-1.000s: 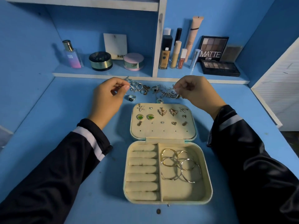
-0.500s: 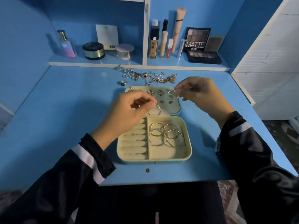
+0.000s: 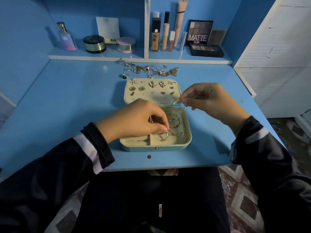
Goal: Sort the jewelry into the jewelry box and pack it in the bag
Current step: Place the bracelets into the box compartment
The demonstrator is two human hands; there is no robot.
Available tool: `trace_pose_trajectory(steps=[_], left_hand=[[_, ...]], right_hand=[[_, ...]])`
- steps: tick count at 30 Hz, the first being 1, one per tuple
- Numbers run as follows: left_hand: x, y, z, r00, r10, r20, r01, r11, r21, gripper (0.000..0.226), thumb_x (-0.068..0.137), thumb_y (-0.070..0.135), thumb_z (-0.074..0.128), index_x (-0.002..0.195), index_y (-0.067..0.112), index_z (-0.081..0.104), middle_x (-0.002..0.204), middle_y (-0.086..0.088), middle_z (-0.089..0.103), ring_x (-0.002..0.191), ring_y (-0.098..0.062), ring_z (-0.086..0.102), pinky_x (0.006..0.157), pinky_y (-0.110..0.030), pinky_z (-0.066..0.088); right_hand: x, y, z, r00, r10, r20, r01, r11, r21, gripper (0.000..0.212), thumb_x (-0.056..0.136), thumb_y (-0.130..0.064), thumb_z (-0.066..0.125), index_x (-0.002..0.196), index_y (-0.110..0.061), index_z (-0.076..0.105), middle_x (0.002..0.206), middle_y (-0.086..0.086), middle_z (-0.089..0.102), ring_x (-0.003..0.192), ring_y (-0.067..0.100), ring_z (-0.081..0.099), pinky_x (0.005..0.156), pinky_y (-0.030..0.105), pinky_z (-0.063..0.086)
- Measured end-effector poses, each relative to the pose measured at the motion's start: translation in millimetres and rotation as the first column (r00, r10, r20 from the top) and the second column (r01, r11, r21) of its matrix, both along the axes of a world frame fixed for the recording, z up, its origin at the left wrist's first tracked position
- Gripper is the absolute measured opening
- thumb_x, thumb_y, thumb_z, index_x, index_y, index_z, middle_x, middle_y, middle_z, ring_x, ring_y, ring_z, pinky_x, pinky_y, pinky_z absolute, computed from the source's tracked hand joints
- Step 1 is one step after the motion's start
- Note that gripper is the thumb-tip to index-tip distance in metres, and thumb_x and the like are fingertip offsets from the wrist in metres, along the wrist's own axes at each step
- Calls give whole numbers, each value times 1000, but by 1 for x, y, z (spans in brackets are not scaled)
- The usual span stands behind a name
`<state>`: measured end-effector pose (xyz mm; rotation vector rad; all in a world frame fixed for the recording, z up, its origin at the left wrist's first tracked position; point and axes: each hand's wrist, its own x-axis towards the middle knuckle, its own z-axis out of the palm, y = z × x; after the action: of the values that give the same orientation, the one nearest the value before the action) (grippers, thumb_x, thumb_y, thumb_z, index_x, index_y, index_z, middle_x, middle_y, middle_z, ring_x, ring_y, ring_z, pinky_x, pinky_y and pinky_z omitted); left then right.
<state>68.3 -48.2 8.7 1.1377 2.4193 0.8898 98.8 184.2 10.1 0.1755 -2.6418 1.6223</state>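
Observation:
A cream jewelry box [image 3: 188, 138] lies open on the blue desk, its lid panel [image 3: 176, 98] studded with several earrings. My left hand [image 3: 139, 120] hovers over the box's tray and pinches a thin hoop earring [image 3: 164, 136] just above the right compartment, where several hoops [image 3: 175, 125] lie. Over the box's right edge, my right hand [image 3: 208, 100] pinches another hoop earring [image 3: 178, 102]. A pile of loose jewelry [image 3: 151, 68] sits behind the box, with a single ring [image 3: 125, 76] beside it. The ring rolls in the left compartment are mostly hidden under my left hand.
A shelf at the back holds a perfume bottle [image 3: 66, 37], two round jars [image 3: 94, 44], several makeup tubes [image 3: 165, 37] and eyeshadow palettes [image 3: 200, 33]. A small dark dot [image 3: 149, 156] lies near the desk's front edge. A white wall [image 3: 277, 56] stands to the right.
Both hands came back from the jewelry pile, each pinching a hoop. My left hand has lowered over the box's right compartment; my right hand has moved to the box's right edge.

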Motion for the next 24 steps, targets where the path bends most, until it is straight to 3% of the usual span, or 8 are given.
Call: trace_pose_trajectory(steps=[6,13,17,21,24], left_hand=[[-2,0,-4,999,-15,42,16,999,-33,9,78,29,82,86,32,80,79,19,71,77,3,61,66,-10,43],[1,-3,-6,995,41,90,-46,997,54,14,70,30,87,82,31,80,75,19,71,68,2,59,61,-10,41],[-2,-8,-9,993,79,84,-89,988,124,18,72,31,85,89,33,78,85,18,72,82,1,64,72,-11,46],[-7,-15,-19,976,199,-87,-169,949,267,19,82,24,78,101,27,75,96,12,69,91,-2,62,84,-12,47],[-13,-18,-29,922,270,-278,-194,943,272,25,88,26,71,113,23,71,111,9,65,101,-5,60,92,-19,47]], right_hand=[[5,2,1,999,39,34,-39,999,7,10,85,-5,71,86,-15,73,75,-1,72,71,6,65,65,19,52],[9,-1,4,991,112,72,-114,993,36,7,84,-6,73,88,-11,75,80,7,74,72,11,65,67,20,53],[11,-1,8,987,143,78,-146,989,37,8,83,-5,73,87,-12,75,79,8,73,67,8,63,65,19,52],[12,-3,14,965,230,129,-243,965,96,10,82,-5,73,88,-13,76,75,0,73,65,4,61,64,20,51],[12,-9,18,941,289,178,-317,936,155,10,82,-6,74,89,-13,76,76,-4,74,67,1,63,64,16,49]])
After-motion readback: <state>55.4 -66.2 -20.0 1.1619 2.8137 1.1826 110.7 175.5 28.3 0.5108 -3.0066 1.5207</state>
